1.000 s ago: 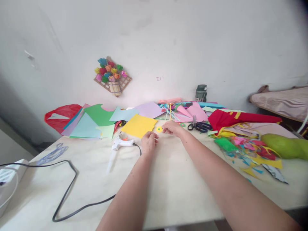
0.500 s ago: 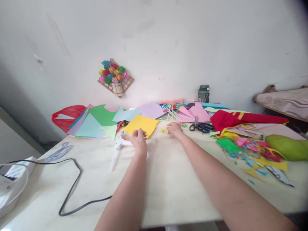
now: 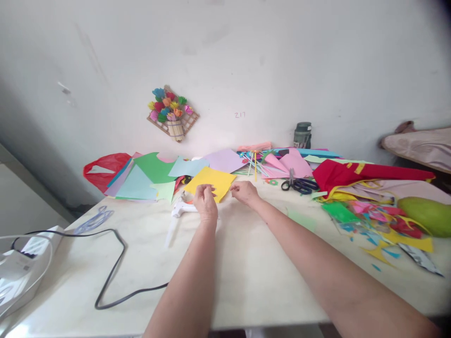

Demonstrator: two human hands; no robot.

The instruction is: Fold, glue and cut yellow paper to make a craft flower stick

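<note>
Black cable [image 3: 121,263] bends across near worktop [image 3: 246,281]. White glue gun [image 3: 180,208], translucent stick jutting from it, lies just beside left hand [image 3: 205,201]. Left fingers curled at near edge of yellow sheet [image 3: 210,177]; cannot tell if gripping. Right hand [image 3: 244,192], fingertips drawn together, near sheet's right side; hold unclear. Sheet bright, plain, flat, squarish, set cornerwise. Beyond: lilac sheet [image 3: 225,159], pale blue sheet [image 3: 190,167].

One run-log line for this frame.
left hand: at yellow sheet | right hand: beside sheet, grip unclear | glue gun: on table
</note>
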